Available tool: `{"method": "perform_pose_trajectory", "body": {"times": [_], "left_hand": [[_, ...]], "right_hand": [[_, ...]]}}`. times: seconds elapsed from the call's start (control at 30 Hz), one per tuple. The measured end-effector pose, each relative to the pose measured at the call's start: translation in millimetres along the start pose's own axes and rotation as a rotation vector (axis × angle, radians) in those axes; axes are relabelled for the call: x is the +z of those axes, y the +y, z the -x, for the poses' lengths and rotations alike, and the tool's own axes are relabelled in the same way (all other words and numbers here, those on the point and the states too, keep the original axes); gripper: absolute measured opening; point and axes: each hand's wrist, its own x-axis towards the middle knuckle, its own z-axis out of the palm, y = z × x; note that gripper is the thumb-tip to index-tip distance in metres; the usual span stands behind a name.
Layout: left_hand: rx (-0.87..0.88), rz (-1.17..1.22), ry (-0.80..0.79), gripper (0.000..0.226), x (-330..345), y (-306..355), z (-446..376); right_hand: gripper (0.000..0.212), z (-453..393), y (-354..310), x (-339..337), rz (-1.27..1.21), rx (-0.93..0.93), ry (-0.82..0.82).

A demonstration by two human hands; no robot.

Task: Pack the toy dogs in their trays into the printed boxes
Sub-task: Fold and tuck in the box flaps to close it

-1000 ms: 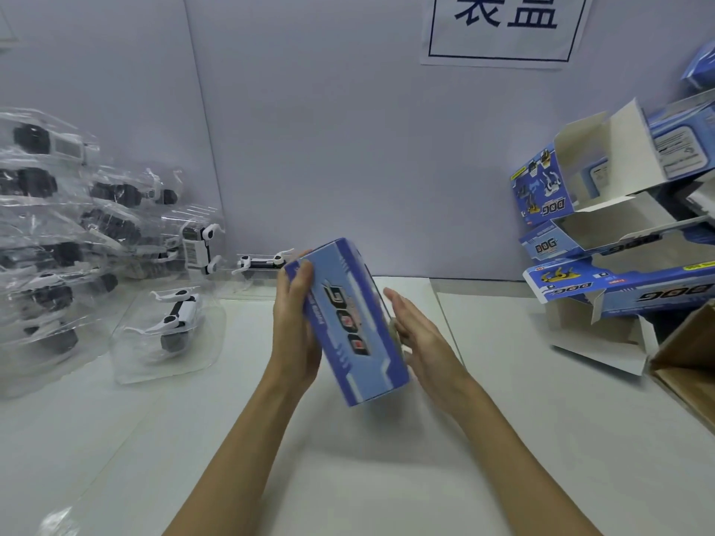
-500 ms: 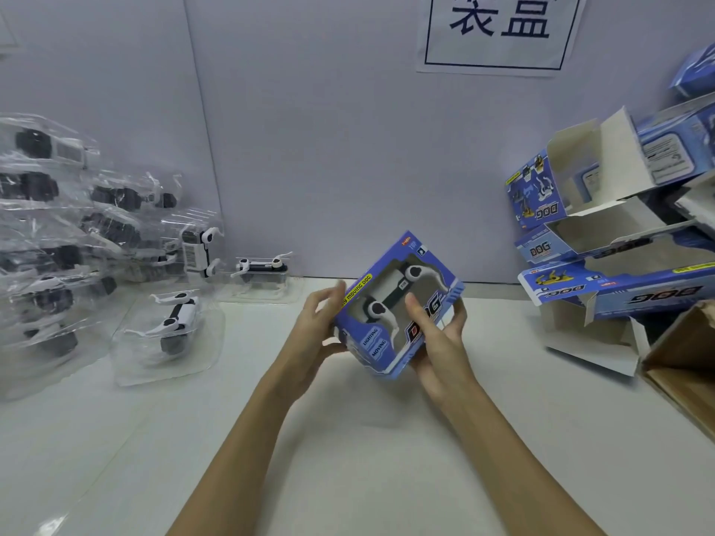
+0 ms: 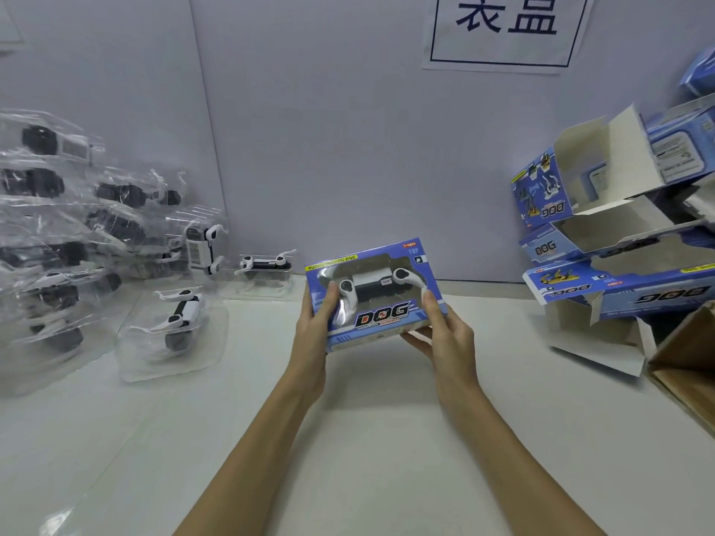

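Note:
A blue printed DOG box (image 3: 381, 315) is held level above the white table, window side facing me. A black and white toy dog (image 3: 377, 286) shows through the window. My left hand (image 3: 315, 326) grips the box's left end, thumb on the front. My right hand (image 3: 445, 334) grips the right end, thumb on the front and fingers underneath. More toy dogs in clear trays (image 3: 174, 326) lie on the table at the left, one nearest tray apart from a stacked pile (image 3: 50, 241).
Several open, empty printed boxes (image 3: 603, 241) are stacked at the right against the wall. A brown cardboard carton (image 3: 688, 361) shows at the right edge. A paper sign (image 3: 507, 29) hangs on the wall. One tray with a dog (image 3: 267, 270) stands by the wall.
The box has turned from its side face to its window front and now sits level. Both hands moved to grip its two ends.

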Motion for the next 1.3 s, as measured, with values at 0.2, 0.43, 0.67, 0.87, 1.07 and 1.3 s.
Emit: {"method": "perform_pose_trajectory", "body": {"times": [0.2, 0.43, 0.67, 0.87, 1.07, 1.3], "left_hand": [[-0.017, 0.058, -0.002, 0.027, -19.9, 12.2, -6.2], [0.081, -0.112, -0.127, 0.049, -32.5, 10.4, -8.2], [0.045, -0.104, -0.113, 0.037, -25.6, -0.2, -7.2], [0.179, -0.209, -0.101, 0.035, -28.9, 6.2, -6.8], [0.131, -0.190, 0.034, 0.028, -27.3, 2.9, -3.4], [0.004, 0.111, -0.016, 0.061, -33.6, 11.3, -9.5]], "right_hand": [[0.044, 7.6, 5.0, 11.7, 0.070, 0.025, -0.050], [0.072, -8.7, -6.4, -13.5, 0.048, 0.123, -0.213], [0.093, -10.7, -10.6, -23.7, 0.255, -0.260, -0.311], [0.054, -8.2, -21.5, -20.4, 0.192, -0.187, -0.222], [0.057, -6.9, -30.2, -27.7, 0.243, 0.159, -0.316], [0.047, 0.7, -58.5, -41.1, 0.396, 0.181, -0.499]]}}
